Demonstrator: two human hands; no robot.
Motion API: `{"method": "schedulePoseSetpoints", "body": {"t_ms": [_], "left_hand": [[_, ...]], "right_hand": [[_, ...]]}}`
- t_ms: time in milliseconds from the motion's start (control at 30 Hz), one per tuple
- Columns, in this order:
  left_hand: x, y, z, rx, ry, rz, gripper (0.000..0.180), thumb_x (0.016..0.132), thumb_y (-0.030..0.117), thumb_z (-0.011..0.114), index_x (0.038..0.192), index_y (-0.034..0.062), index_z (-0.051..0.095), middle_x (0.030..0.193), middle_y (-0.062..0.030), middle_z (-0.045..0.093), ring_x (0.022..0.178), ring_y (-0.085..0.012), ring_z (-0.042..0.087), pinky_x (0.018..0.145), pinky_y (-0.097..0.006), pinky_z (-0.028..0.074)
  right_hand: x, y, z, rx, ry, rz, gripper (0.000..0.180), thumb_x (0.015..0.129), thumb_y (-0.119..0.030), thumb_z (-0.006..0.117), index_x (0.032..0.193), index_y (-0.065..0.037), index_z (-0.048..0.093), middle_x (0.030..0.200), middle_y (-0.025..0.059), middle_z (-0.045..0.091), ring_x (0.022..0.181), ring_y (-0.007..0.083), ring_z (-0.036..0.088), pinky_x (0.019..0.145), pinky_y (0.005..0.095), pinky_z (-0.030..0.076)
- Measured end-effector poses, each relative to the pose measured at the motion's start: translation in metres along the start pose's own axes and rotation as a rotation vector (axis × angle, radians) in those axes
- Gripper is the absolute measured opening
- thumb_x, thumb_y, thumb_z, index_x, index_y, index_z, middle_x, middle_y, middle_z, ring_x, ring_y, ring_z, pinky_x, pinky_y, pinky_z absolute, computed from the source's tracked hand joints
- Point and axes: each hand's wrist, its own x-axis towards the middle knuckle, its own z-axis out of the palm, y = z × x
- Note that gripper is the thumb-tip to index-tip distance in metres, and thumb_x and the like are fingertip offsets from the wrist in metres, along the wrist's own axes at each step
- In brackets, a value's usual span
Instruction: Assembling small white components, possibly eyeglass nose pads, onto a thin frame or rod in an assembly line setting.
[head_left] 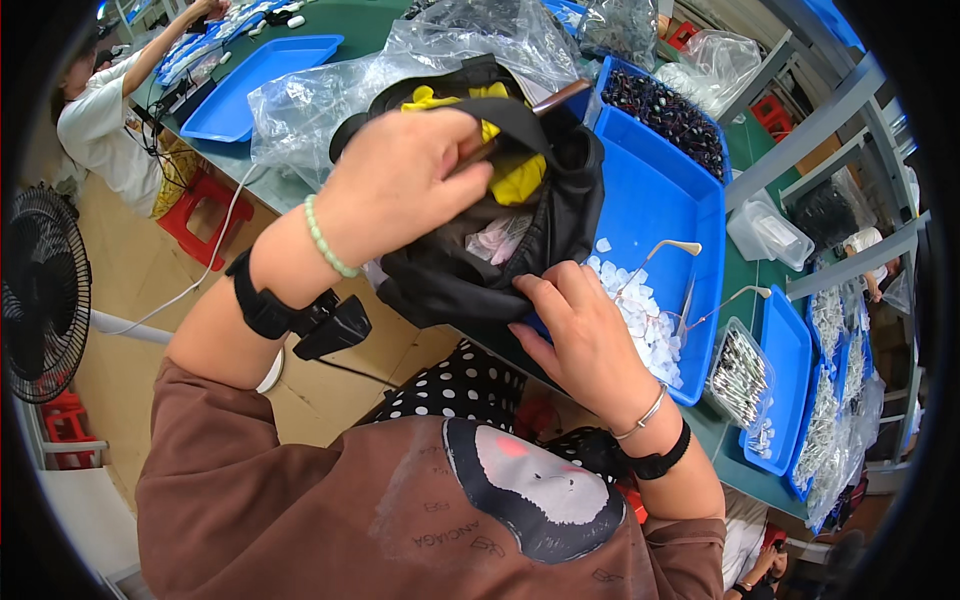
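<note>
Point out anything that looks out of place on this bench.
The open black bag looks odd beside the blue tray of loose white pieces: it seems a personal item, not work gear. No obvious spill shows.

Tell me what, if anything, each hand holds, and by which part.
The left hand seems to pinch a slim dark object, perhaps a phone, by its near end; the right hand grips the black bag by its near edge.

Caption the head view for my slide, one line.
Left hand above an open black bag, right hand on its edge, beside a blue tray holding small pale pieces.
</note>
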Motion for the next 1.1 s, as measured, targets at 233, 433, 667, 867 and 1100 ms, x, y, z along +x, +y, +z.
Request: {"method": "schedulePoseSetpoints", "body": {"t_ms": [233,433,667,867,1100], "left_hand": [[0.008,-0.007,-0.009,0.373,0.182,0.244,0.020,0.078,0.021,0.066,0.085,0.0025,0.062,0.065,-0.0116,0.057,0.061,-0.0294,0.056,0.056,-0.037,0.045],[0.000,-0.010,0.001,0.378,0.093,0.182,0.022,0.077,0.023,0.067,0.086,0.0040,0.061,0.068,-0.0123,0.059,0.066,-0.0301,0.059,0.059,-0.039,0.048],[-0.012,0.003,0.013,0.321,-0.164,0.389,0.015,0.078,0.016,0.066,0.088,0.0080,0.059,0.074,-0.0088,0.061,0.074,-0.0278,0.063,0.061,-0.037,0.050],[0.003,0.008,0.040,0.409,-0.578,0.298,0.029,0.071,0.023,0.073,0.085,0.0030,0.058,0.075,-0.0118,0.062,0.075,-0.0307,0.064,0.063,-0.037,0.051],[0.013,-0.013,0.035,0.495,-0.162,0.280,0.011,0.075,0.008,0.057,0.085,0.0065,0.053,0.071,-0.0100,0.061,0.070,-0.0278,0.064,0.058,-0.038,0.050]], "right_hand": [[0.012,-0.009,-0.004,-0.106,0.054,0.028,0.037,0.080,-0.024,0.066,0.107,-0.002,0.056,0.079,0.0111,0.051,0.073,0.0280,0.054,0.066,0.0365,0.044],[0.018,-0.009,0.000,-0.256,-0.039,0.039,0.028,0.078,-0.029,0.067,0.094,-0.006,0.063,0.078,0.0105,0.049,0.073,0.0278,0.052,0.066,0.0378,0.043],[0.005,-0.008,-0.004,-0.186,0.039,-0.019,0.036,0.076,-0.029,0.069,0.096,-0.001,0.060,0.103,0.0120,0.052,0.085,0.0249,0.052,0.073,0.0348,0.043],[0.001,-0.009,-0.002,-0.200,-0.057,0.005,0.043,0.076,-0.031,0.069,0.105,0.000,0.058,0.113,0.0113,0.054,0.086,0.0256,0.053,0.076,0.0353,0.044],[-0.001,-0.009,-0.003,-0.157,-0.052,0.027,0.042,0.077,-0.026,0.069,0.107,0.000,0.057,0.114,0.0125,0.054,0.089,0.0279,0.054,0.079,0.0365,0.045]]}}
